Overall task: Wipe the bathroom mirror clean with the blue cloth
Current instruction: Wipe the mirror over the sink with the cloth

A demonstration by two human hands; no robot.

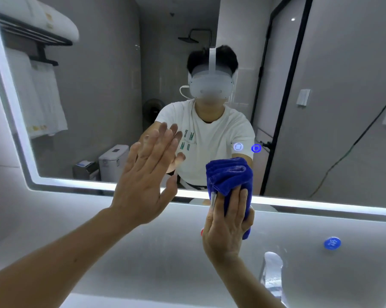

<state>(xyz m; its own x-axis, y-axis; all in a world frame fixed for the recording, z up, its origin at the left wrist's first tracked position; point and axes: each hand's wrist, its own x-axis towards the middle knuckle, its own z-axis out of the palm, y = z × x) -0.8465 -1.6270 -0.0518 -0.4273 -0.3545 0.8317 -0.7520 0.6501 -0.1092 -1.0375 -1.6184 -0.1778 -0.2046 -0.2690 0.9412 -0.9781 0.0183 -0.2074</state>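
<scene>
The bathroom mirror (103,90) fills the upper view, framed by a lit white strip along its left and bottom edges. My right hand (226,225) presses a folded blue cloth (228,176) against the glass at the mirror's lower edge, right of centre. My left hand (147,176) lies flat on the mirror with its fingers spread, to the left of the cloth, and holds nothing. The glass reflects a person in a white T-shirt with a headset.
A chrome tap (272,272) rises at the lower right below the cloth. A round blue sticker (332,243) sits on the wall under the mirror. Two touch buttons (246,147) glow on the mirror's lower right. The reflection shows a towel rack, a toilet and a shower door.
</scene>
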